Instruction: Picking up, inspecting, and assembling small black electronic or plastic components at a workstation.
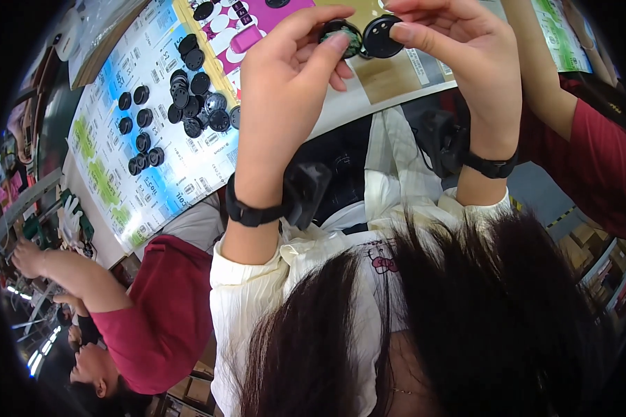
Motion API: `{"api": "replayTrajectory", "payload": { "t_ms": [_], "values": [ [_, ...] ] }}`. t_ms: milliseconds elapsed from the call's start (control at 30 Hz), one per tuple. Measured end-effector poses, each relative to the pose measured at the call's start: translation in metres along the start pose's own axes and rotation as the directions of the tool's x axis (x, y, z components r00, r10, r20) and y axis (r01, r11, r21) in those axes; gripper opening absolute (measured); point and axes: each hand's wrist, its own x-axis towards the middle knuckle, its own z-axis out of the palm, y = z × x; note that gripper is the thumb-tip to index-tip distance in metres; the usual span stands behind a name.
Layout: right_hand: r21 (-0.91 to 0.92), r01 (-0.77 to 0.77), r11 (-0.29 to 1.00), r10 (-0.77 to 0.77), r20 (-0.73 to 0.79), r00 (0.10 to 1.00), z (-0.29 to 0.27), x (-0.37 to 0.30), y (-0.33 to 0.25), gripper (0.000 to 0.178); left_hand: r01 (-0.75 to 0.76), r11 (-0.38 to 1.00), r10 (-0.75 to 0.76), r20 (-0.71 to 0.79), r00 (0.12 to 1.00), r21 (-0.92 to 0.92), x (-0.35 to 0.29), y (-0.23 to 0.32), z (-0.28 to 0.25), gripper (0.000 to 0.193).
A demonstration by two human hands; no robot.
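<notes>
My left hand (289, 73) is closed on a round black housing (352, 48) with something greenish inside; the thumb presses onto it. Beside it, my right hand (469, 45) pinches a round black cover (380, 38) with small holes between thumb and fingers. The cover and the housing are edge to edge, and I cannot tell whether they are joined. Both pieces are held up above the far part of the table. Left of my hands, several black discs (195, 59) lie in a loose pile. Farther left stand small black round parts (143, 117) in short groups.
The table (188, 167) is covered with a printed white and blue sheet. A magenta printed board (285, 17) with a pink block (246, 39) lies beyond the pile. A co-worker in red (163, 313) sits at left; another red sleeve (598, 153) is close at right.
</notes>
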Motion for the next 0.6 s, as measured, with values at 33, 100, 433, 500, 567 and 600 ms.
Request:
{"api": "replayTrajectory", "payload": {
  "t_ms": [33, 100, 433, 500, 567, 600],
  "values": [
    [-0.164, -0.192, 0.968, 0.169, -0.144, 0.975, 0.010, -0.001, -0.013, 0.018, 0.036, 0.991, -0.033, 0.026, 0.999, -0.127, -0.005, 0.005, 0.000, 0.027],
    [-0.291, -0.393, 0.872, 0.303, -0.309, 0.902, 0.021, -0.002, -0.022, 0.017, 0.074, 0.985, -0.070, 0.029, 0.997, -0.156, -0.015, 0.014, 0.000, 0.029],
    [-0.879, -0.073, 0.472, -0.006, -0.086, 0.996, 0.054, -0.007, -0.040, 0.028, -0.111, 0.978, 0.092, -0.113, 0.989, -0.175, -0.030, 0.030, 0.009, 0.027],
    [-0.899, -0.065, 0.432, -0.007, -0.076, 0.997, 0.059, -0.010, -0.041, 0.031, -0.107, 0.979, 0.094, -0.084, 0.992, -0.174, -0.031, 0.028, 0.005, 0.029],
    [-0.917, -0.055, 0.395, -0.010, -0.064, 0.998, 0.063, -0.012, -0.041, 0.035, -0.102, 0.981, 0.100, -0.022, 0.995, -0.166, -0.033, 0.026, -0.002, 0.032],
    [-0.928, -0.054, 0.369, -0.012, -0.063, 0.998, 0.062, -0.012, -0.042, 0.036, -0.102, 0.980, 0.100, -0.018, 0.995, -0.170, -0.033, 0.025, -0.003, 0.032]
  ]
}}
